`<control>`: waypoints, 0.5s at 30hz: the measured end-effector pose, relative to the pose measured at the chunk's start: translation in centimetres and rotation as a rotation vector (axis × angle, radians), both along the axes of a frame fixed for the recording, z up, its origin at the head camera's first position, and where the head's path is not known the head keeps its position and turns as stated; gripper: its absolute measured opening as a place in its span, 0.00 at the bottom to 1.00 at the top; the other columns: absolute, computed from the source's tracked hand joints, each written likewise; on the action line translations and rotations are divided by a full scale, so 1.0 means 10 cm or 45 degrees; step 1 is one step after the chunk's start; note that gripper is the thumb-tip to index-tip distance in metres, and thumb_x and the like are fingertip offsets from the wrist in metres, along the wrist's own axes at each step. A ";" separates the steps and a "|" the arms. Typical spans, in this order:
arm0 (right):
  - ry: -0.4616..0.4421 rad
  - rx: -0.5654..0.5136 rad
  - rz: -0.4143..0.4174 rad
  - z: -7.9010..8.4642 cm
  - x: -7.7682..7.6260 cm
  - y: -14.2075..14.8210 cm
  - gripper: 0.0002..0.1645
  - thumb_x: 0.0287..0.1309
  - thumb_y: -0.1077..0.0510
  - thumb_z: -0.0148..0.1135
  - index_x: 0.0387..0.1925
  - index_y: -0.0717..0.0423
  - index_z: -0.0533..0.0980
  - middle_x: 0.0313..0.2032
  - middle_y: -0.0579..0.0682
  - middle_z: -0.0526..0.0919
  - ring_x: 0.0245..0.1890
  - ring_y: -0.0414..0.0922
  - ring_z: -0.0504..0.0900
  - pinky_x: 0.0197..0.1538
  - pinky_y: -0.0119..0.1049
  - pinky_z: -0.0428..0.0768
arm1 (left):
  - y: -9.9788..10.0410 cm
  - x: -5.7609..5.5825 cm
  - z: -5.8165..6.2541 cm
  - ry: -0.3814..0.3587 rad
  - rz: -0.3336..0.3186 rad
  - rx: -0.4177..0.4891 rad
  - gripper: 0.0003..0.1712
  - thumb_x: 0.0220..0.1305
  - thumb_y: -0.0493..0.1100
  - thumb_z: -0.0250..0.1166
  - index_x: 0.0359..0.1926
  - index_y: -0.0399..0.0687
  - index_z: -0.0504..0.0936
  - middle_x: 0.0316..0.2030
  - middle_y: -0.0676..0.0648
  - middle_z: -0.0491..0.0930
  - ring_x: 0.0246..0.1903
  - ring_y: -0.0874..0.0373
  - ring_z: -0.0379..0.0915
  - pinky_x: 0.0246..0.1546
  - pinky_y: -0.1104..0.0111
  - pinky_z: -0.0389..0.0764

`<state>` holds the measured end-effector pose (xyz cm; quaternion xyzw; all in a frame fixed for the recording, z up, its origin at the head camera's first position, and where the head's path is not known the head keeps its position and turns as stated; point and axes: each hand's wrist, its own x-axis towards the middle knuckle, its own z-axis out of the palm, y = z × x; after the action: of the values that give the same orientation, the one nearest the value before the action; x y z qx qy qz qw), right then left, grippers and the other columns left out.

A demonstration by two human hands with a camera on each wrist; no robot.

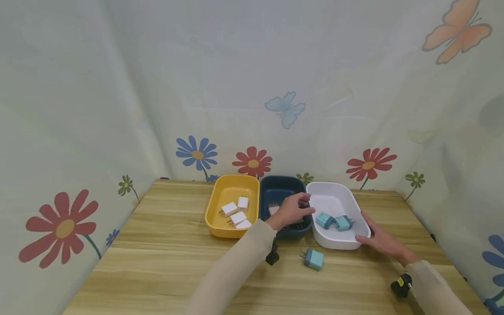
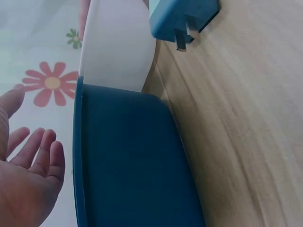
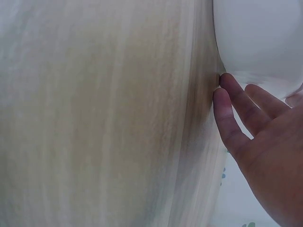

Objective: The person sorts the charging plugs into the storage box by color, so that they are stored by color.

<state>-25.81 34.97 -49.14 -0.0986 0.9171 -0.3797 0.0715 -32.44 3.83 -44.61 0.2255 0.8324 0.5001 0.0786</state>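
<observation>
Over the dark blue tray (image 1: 281,180) is my left hand (image 1: 290,211), its fingertips reaching toward the white tray's near-left rim. Nothing shows between its thumb and loosely bent fingers; in the left wrist view that hand (image 2: 28,179) is beside the blue wall. My right hand (image 1: 379,238) rests against the right side of the white tray (image 1: 328,187), thumb toward the front corner. Two teal plug chargers (image 1: 324,220) lie in the white tray. Another teal charger (image 1: 314,259) lies on the table in front, prongs pointing left. Pinkish chargers (image 1: 273,208) in the blue tray are partly hidden by my left hand.
A yellow tray (image 1: 212,214) with several white chargers (image 1: 238,217) stands left of the blue one, all three trays side by side. They stand on a wood-grain table (image 1: 165,262). Behind hangs a pale curtain (image 1: 220,78) with flowers and butterflies.
</observation>
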 end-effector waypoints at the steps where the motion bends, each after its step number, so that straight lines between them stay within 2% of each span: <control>1: 0.000 -0.002 0.002 0.00 0.00 0.00 0.58 0.61 0.47 0.61 0.73 0.59 0.32 0.69 0.72 0.39 0.65 0.73 0.45 0.59 0.68 0.53 | -0.01 0.02 0.00 0.000 -0.008 -0.001 0.27 0.59 0.49 0.68 0.58 0.49 0.74 0.51 0.49 0.78 0.49 0.60 0.74 0.42 0.72 0.78; 7: -0.010 -0.012 0.006 0.01 0.02 0.01 0.57 0.62 0.48 0.60 0.73 0.59 0.31 0.70 0.71 0.38 0.66 0.73 0.44 0.58 0.70 0.51 | -0.08 0.13 0.00 0.034 -0.070 -0.067 0.28 0.59 0.51 0.68 0.59 0.50 0.74 0.51 0.52 0.77 0.49 0.61 0.73 0.47 0.71 0.76; 11: -0.010 -0.008 0.009 0.00 0.01 0.03 0.57 0.62 0.48 0.60 0.73 0.59 0.31 0.70 0.71 0.38 0.66 0.73 0.44 0.58 0.70 0.51 | -0.14 0.22 -0.03 0.038 -0.145 -0.083 0.30 0.59 0.52 0.67 0.61 0.50 0.73 0.53 0.52 0.76 0.51 0.60 0.72 0.48 0.72 0.75; 15: -0.005 -0.007 0.012 0.00 0.00 0.04 0.58 0.61 0.48 0.61 0.73 0.58 0.31 0.70 0.71 0.39 0.65 0.73 0.44 0.58 0.70 0.52 | -0.19 0.31 -0.06 0.046 -0.219 -0.086 0.30 0.58 0.52 0.68 0.61 0.50 0.73 0.54 0.54 0.75 0.52 0.64 0.71 0.53 0.71 0.73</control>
<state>-25.80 35.35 -49.17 -0.1022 0.9154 -0.3820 0.0749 -29.38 1.90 -45.23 0.3024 0.8276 0.4590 0.1140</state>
